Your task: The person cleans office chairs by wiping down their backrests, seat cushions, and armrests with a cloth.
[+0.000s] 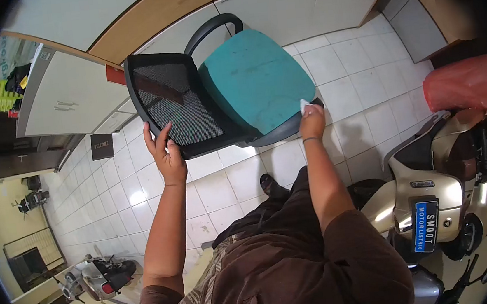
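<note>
An office chair with a teal seat (257, 80) and a black mesh backrest (177, 102) stands before me, its backrest toward the left. My left hand (167, 153) is at the backrest's lower left corner, fingers apart against the mesh and frame. At the front end of the near black armrest (280, 132), my right hand (313, 122) is closed on a small white cloth (304, 105), pressed to the armrest. The far armrest (214, 29) rises behind the seat.
White cabinets (277, 14) line the far side. A gold scooter (423, 193) stands close on the right, below a red plastic bag (466, 86). Another scooter (100, 277) is at lower left. A dark doormat (102, 146) lies on the tiled floor (224, 192).
</note>
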Available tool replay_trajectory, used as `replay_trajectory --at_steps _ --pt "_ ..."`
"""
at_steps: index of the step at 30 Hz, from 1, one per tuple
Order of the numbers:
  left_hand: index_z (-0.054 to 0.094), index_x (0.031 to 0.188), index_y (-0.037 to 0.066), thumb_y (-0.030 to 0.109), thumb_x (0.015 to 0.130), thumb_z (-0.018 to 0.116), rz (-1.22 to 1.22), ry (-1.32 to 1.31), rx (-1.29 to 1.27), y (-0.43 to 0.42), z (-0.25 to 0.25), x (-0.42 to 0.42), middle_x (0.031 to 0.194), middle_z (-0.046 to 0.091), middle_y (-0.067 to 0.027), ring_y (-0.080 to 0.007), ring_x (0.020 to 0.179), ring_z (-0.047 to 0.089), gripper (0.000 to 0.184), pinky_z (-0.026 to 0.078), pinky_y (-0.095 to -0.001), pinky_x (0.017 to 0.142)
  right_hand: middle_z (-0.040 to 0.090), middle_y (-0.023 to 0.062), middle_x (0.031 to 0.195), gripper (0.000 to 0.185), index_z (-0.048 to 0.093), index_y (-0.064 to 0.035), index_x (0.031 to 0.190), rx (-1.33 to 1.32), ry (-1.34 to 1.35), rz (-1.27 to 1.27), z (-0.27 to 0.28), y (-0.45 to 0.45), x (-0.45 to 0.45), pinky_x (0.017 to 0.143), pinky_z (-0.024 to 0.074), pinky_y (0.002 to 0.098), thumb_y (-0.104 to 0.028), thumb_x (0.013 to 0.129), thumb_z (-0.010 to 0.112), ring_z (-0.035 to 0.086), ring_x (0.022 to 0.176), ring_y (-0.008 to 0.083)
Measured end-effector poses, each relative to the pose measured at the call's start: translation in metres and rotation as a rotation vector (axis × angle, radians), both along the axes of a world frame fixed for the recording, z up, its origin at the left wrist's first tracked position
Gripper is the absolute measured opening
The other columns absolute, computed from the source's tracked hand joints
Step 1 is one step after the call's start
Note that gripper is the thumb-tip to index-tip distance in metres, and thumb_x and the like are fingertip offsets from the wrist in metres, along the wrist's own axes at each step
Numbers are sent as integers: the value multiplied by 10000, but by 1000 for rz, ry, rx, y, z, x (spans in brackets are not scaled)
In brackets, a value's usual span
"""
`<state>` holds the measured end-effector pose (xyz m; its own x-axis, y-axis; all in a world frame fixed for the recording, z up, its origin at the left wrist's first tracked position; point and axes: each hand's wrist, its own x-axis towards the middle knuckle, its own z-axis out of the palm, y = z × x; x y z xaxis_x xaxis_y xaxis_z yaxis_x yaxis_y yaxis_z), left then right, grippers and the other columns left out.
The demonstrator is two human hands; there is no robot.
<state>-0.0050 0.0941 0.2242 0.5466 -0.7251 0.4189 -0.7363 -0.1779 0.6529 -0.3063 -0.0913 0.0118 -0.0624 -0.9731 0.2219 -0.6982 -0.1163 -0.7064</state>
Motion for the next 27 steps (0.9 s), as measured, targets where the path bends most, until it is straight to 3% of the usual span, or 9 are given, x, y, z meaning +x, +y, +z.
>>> replay_trajectory --at_steps 5,6,9,11,13,18,21,26,27 --pt "635 1183 85 98 866 420 6 30 -12 -1 0 3 1509 252 -172 -329 1379 292 383 253 -389 1106 625 178 975 170 640 4 965 330 -442 161 -19 94 74 852 474 394 -119 868 573 600 932 314" --pt "635 1183 85 98 866 420 0 30 -14 -2 1 2 1509 252 -172 -329 1379 292 383 253 -389 1106 627 170 973 173 632 -6 968 196 -331 369 -47 117 88 879 467 405 -129 876 552 593 955 326" --pt "631 1190 81 97 864 426 12 25 -13 0 2 -6 1502 256 -165 -307 1311 370 385 300 -375 1068 623 189 1004 175 640 -33 917 741 173 625 -35 163 116 869 481 409 -123 842 510 593 977 333" --pt "629 1190 75 95 865 434 6 -53 10 1 2 -9 1494 256 -162 -285 1231 430 379 337 -366 1027 627 180 1003 161 641 -38 879 475 -184 750 -42 157 101 858 482 412 -113 841 503 592 971 339" --pt "623 1190 71 94 869 434 14 -43 31 5 -5 -9 1492 251 -166 -280 1195 453 373 352 -366 1011 628 172 996 145 647 -29 845 114 -244 419 -38 135 88 854 479 415 -89 832 516 591 961 338" --pt "630 1185 74 99 883 427 19 -18 -9 1 -3 -22 1505 234 -159 -287 1319 358 365 306 -357 1053 613 179 960 169 647 -10 902 33 -116 221 8 59 17 865 464 403 -131 821 562 580 961 338" --pt "626 1195 64 112 904 420 33 63 -6 5 -9 -20 1519 225 -145 -270 1353 319 360 287 -357 1068 632 151 978 129 678 -31 854 191 -125 685 -8 91 16 866 477 412 -73 770 590 589 967 328" --pt "615 1205 32 149 932 403 12 70 -45 5 -8 -20 1520 222 -134 -269 1377 271 365 231 -391 1107 653 98 876 39 671 -67 796 673 -422 147 -57 141 55 734 497 341 -86 778 642 633 801 233" --pt "618 1201 37 151 934 399 -16 5 -45 6 -12 -14 1520 222 -131 -263 1377 270 363 222 -399 1114 641 64 845 50 670 -77 820 828 -881 -91 -88 137 71 688 471 325 -74 782 638 598 754 197"
